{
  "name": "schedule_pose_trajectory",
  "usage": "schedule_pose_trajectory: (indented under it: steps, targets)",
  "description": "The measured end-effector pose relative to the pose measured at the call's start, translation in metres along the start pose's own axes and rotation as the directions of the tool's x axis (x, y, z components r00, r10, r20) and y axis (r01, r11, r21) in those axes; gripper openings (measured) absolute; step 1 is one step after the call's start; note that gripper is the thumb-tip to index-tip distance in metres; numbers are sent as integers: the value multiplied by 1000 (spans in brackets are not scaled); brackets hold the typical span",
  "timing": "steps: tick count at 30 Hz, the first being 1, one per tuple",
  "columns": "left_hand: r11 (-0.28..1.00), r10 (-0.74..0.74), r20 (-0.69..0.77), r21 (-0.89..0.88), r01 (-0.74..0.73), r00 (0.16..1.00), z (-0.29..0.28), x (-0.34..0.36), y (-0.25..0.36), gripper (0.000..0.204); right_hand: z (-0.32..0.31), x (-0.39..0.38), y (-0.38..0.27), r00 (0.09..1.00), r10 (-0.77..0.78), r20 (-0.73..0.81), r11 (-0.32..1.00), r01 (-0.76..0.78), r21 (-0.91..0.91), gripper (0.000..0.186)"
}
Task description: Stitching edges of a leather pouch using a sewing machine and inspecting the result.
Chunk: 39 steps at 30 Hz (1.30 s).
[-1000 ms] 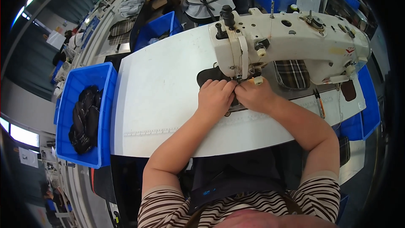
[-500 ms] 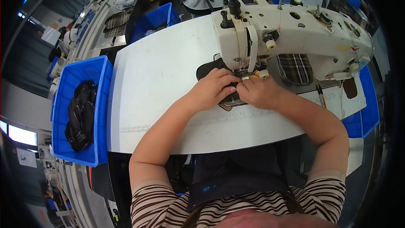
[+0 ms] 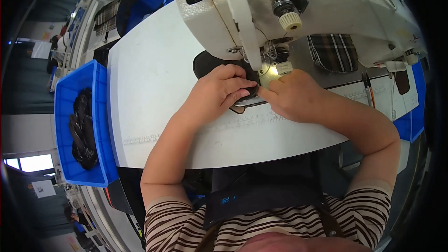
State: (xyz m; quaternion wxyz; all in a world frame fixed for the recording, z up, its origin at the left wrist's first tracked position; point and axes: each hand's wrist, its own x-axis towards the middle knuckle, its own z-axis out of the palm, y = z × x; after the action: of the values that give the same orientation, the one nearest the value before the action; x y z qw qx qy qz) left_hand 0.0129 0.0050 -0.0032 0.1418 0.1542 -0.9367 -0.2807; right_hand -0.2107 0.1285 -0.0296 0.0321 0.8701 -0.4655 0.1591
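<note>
White table [image 3: 154, 79] bare leftward; left hand [image 3: 219, 91], right hand [image 3: 291, 95] both pinching dark fabric [image 3: 207, 61] under needle.

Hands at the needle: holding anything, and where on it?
Both press a small dark fabric piece flat: left hand on its top, right hand at its right edge.

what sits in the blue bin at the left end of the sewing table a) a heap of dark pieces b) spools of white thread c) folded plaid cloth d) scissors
A: the blue bin holds a heap of dark pieces, black and glossy-looking, and nothing white, plaid or metal shows in it.
</note>
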Motion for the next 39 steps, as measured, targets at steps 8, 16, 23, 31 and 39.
schedule_pose_trajectory:
  steps: [8,16,23,31,39]
  targets:
    - [938,196,-13,294,-183,981,6,5,2,22,0,-2,-3,998,-56,22,996,54,68,18]
    - [974,165,4,159,-164,986,1,8,3,25,-1,0,-3,996,-55,70,997,50,66,18]
    - [975,180,-26,136,-174,983,2,8,0,28,-3,1,-5,997,-50,56,997,47,56,15]
    - [967,170,6,193,-168,985,4,4,1,27,-2,3,-4,997,-48,57,994,42,100,19]
    - [964,153,-34,223,-142,988,10,0,5,23,1,-1,-6,999,-38,19,999,37,40,21]
